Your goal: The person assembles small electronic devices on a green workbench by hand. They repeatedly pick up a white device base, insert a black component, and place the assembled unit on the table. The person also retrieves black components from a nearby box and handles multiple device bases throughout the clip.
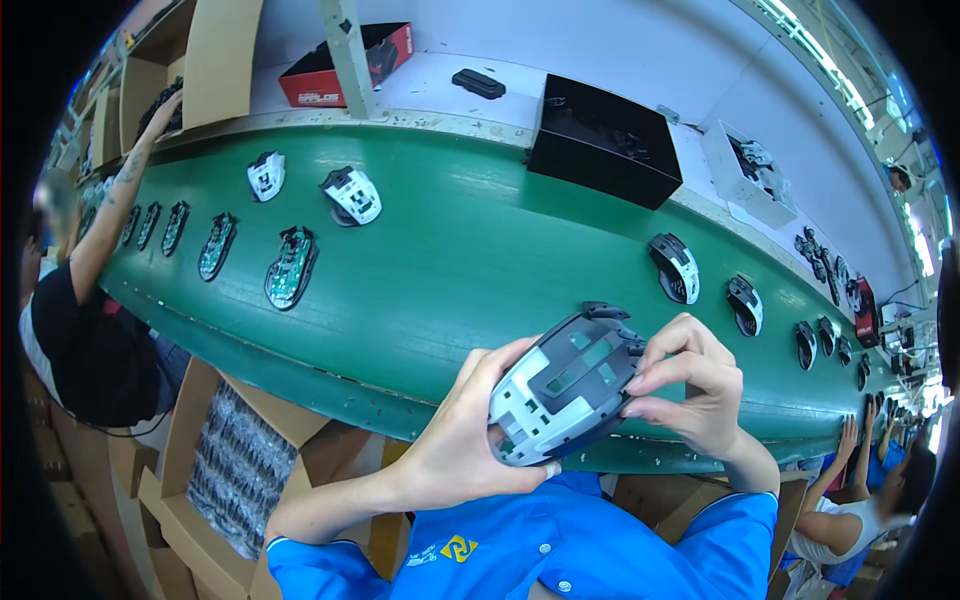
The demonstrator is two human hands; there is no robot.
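Observation:
A half-built computer mouse (562, 388) with a black and white shell is held over the near edge of the green belt. My left hand (455, 425) is closed around its left side and lower end. At the mouse's right edge, my right hand (697, 385) has its thumb and fingertips pinched together, touching the side of the shell. Whatever lies between those fingertips, if anything, is too small to make out. Small openings in the shell's top give a glimpse of green inside.
Mouse bases with green circuit boards (290, 268) and white-topped shells (351, 196) lie left on the belt (430, 260). More mice (675, 268) line its right. A black box (605, 140) stands at the back. A carton (185, 440) sits low left; co-workers flank me.

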